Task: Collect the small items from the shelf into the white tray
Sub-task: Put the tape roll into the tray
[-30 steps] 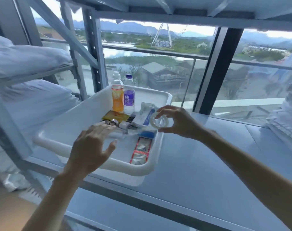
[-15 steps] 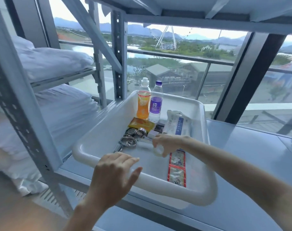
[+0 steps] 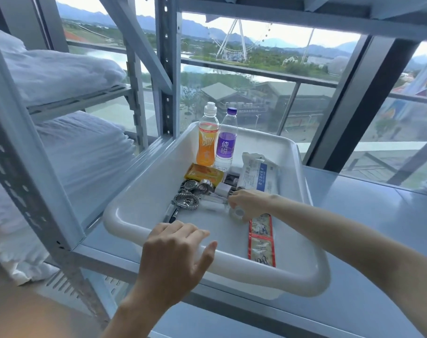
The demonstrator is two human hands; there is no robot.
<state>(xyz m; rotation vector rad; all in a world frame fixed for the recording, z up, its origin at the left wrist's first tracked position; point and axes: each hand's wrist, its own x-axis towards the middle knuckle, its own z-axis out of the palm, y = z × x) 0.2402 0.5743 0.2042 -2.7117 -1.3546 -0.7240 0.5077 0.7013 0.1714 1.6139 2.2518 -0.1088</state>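
1. My right hand (image 3: 248,203) is inside the white tray (image 3: 144,191) on the shelf (image 3: 368,215), fingers pinched around a clear tape roll (image 3: 237,212) touching the tray floor.
2. My left hand (image 3: 176,257) hangs loose w/ spread fingers over the tray's near rim, gripping nothing.
3. Two bottles (image 3: 207,140) stand at the far side.

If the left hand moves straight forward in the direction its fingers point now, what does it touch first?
Probably the near rim of the white tray: the left hand hangs just over it. If it passes above the rim, the pen lies next in line, though depth is unclear.
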